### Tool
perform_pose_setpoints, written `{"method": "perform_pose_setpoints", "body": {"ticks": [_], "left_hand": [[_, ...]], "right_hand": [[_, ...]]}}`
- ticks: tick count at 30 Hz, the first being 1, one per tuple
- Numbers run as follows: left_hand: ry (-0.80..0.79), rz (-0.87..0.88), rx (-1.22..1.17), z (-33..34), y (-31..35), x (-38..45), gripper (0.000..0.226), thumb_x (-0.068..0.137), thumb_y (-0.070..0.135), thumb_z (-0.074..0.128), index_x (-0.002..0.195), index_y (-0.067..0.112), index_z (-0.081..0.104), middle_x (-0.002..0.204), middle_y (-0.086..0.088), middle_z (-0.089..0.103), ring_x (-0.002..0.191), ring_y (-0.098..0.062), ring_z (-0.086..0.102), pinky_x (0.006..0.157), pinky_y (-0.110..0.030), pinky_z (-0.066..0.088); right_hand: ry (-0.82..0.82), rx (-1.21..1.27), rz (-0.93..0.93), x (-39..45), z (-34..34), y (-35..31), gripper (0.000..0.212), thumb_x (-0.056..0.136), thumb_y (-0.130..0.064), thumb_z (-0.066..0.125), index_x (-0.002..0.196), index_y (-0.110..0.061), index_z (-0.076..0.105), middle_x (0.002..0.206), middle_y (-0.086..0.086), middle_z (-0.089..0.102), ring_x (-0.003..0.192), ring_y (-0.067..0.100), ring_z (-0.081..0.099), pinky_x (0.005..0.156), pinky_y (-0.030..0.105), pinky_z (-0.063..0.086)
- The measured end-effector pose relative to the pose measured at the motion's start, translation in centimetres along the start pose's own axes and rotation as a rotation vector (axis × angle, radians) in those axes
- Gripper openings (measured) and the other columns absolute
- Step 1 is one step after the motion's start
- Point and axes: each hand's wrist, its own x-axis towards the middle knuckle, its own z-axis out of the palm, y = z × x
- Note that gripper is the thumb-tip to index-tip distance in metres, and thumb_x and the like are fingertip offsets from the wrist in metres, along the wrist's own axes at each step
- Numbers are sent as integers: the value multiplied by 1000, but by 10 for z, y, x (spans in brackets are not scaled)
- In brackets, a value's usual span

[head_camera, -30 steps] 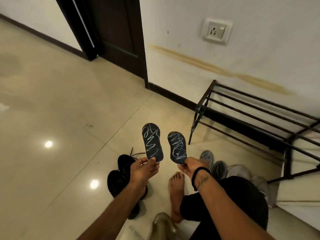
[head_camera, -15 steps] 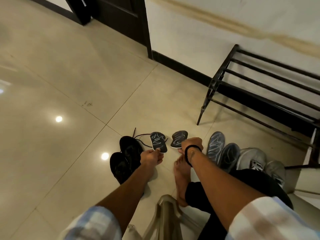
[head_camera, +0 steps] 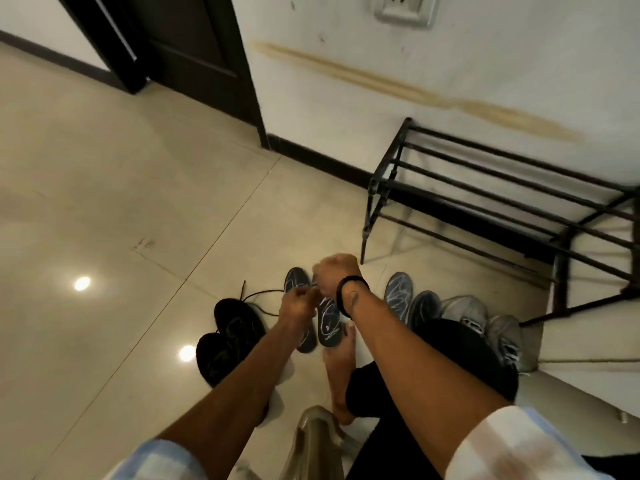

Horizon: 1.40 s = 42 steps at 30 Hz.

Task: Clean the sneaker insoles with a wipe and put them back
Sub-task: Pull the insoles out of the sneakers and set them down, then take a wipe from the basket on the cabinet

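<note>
Glossy cream floor tiles (head_camera: 104, 188) fill most of your view, with a dark door (head_camera: 187, 46) and a stained white wall (head_camera: 398, 109) beyond and a black metal shoe rack (head_camera: 485, 202) on your right. Your two hands meet low in the middle, both smeared by motion. Your left hand (head_camera: 299, 304) has its fingers curled, but you cannot tell whether they grip anything. Your right hand (head_camera: 334, 271), a dark band on its wrist, looks bunched into a loose fist from behind; its fingertips are hidden, so what it holds is unclear too. Two dark insoles (head_camera: 329, 322) with pale scribbled lines lie side by side just beneath your hands, partly covered by them, close to your bare foot (head_camera: 341, 368); whether they rest on the floor or hang from your fingers cannot be read. A pair of black sneakers (head_camera: 228, 341) sits on the tiles to the left, your forearm crossing them. Another pair of insoles (head_camera: 398, 296) and grey sneakers (head_camera: 485, 320) lie to the right, partly behind your black-clad knee
</note>
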Motion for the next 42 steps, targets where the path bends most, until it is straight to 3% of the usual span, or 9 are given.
{"method": "perform_pose_setpoints", "body": {"ticks": [4, 10, 15, 20, 23, 26, 29, 32, 42], "left_hand": [[-63, 257, 27, 42, 74, -33, 31, 102, 21, 55, 111, -6, 66, 77, -11, 71, 70, -31, 67, 61, -41, 49], [-282, 596, 153, 147, 149, -136, 15, 104, 28, 56, 107, 18, 67, 95, -5, 76, 81, -16, 71, 60, -21, 48], [-414, 760, 322, 240, 145, -198, 17, 103, 31, 60, 116, 22, 68, 104, 2, 76, 92, -13, 73, 75, -30, 57], [-549, 897, 467, 340, 130, -211, 16, 102, 26, 61, 116, 30, 67, 103, 7, 75, 92, -10, 72, 77, -29, 57], [-576, 920, 495, 379, 118, -201, 18, 101, 26, 63, 116, 36, 67, 97, 10, 76, 90, -4, 71, 79, -26, 58], [-593, 959, 532, 410, 109, -185, 19, 101, 27, 64, 118, 36, 66, 98, 19, 73, 92, 5, 68, 76, -12, 53], [-631, 992, 597, 427, 105, -177, 22, 101, 27, 64, 121, 36, 65, 99, 19, 69, 95, 10, 63, 73, -6, 48], [-658, 998, 651, 432, 102, -168, 26, 101, 31, 62, 126, 36, 62, 98, 19, 68, 92, 10, 63, 71, -6, 49], [-660, 951, 692, 438, 103, -153, 30, 99, 36, 62, 129, 37, 61, 95, 20, 66, 93, 13, 60, 69, -6, 49]], "right_hand": [[113, 52, -378, -65, -66, -56, 13, 86, -28, 72, 98, -24, 70, 100, -5, 71, 93, 15, 70, 83, 42, 61], [395, 30, -632, -137, -227, -47, 10, 91, -21, 70, 101, -22, 71, 97, -8, 72, 91, 6, 69, 87, 31, 59], [557, 53, -582, -161, -333, 13, 12, 92, -20, 69, 104, -19, 70, 96, -6, 73, 90, 6, 69, 87, 32, 59], [831, 104, -487, -147, -428, 76, 14, 93, -22, 68, 106, -19, 70, 99, -6, 72, 88, 1, 65, 79, 8, 50], [946, 105, -393, -123, -463, 107, 16, 93, -22, 67, 109, -20, 68, 104, -5, 72, 89, 9, 67, 88, 30, 56], [1011, -10, -344, -92, -489, 121, 28, 93, -21, 65, 121, -20, 62, 122, 0, 64, 100, 16, 65, 94, 37, 54], [1004, -204, -340, -62, -514, 114, 50, 95, -20, 62, 142, -18, 47, 154, 5, 40, 134, 24, 47, 111, 40, 43], [925, -392, -232, -38, -541, 106, 66, 95, -22, 60, 154, -22, 29, 165, 3, 17, 142, 27, 35, 110, 43, 40], [843, -577, -30, -67, -538, 115, 49, 96, -33, 63, 140, -23, 44, 143, 3, 42, 125, 27, 48, 94, 43, 52]]}}
